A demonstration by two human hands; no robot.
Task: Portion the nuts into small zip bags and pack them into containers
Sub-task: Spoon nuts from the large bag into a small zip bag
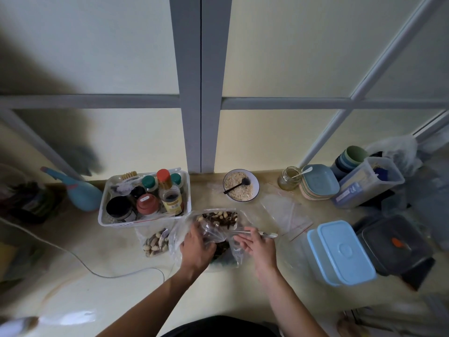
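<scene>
While both of your hands are busy at the big bag of nuts (213, 229), treat it as what it looks like: thin, soft, crinkly plastic with a loose, shifting load inside. Your left hand (198, 246) has its fingers curled into the film at the near left of the bag's mouth, gripping a fold. Your right hand (257, 244) pinches what looks like a pale spoon (262, 234), handle lying left to right, bowl end pointing right; the blur makes the exact grip hard to read.

The big bag sits on the worktop (121, 300) just in front of the white basket (145, 198), its long axis running away from you, nuts heaped at the far end, mouth gathered toward you. My read: the film will be slippery and will sag, so hold it near the rim and keep the weight resting on the worktop.

A small filled bag (156, 242) lies just left of it, long axis also pointing away. Empty zip bags (289, 215) lie flat to the right, beyond your right hand. The blue container (340, 254), lid on, stands farther right, rigid and easy to take by its sides.
</scene>
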